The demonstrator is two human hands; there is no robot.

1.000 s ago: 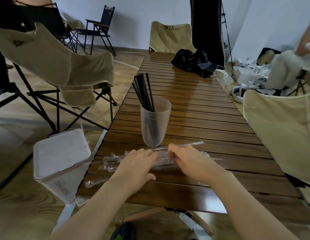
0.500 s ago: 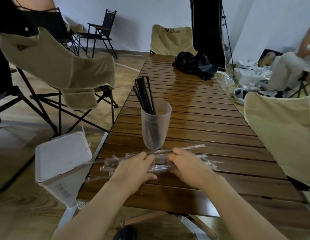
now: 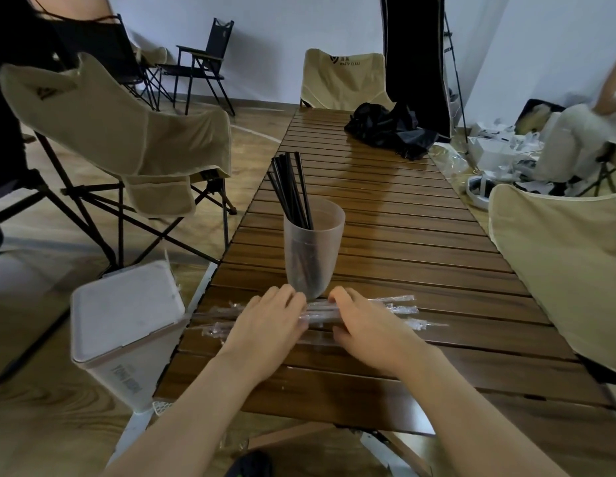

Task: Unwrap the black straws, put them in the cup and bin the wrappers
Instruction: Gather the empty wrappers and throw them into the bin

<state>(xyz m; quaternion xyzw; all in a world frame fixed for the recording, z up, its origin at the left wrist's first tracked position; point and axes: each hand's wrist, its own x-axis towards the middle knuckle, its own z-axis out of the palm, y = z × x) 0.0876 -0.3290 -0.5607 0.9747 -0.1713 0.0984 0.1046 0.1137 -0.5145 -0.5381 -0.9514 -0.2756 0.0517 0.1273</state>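
Head view: both hands, left hand (image 3: 265,321) and right hand (image 3: 365,321), lie flat, fingers straight, gathering empty clear wrappers (image 3: 396,309) at 6 o'clock of the straw-filled cup (image 3: 313,249); binning likely follows, into the white bin (image 3: 127,315) at 9 o'clock.

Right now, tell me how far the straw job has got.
Done: several black straws stand unwrapped in the cup. In hand: the left hand and right hand rest on the clear wrappers lying on the table; whether any still holds a straw is unclear. Left: getting them into the bin, whose lid is down.
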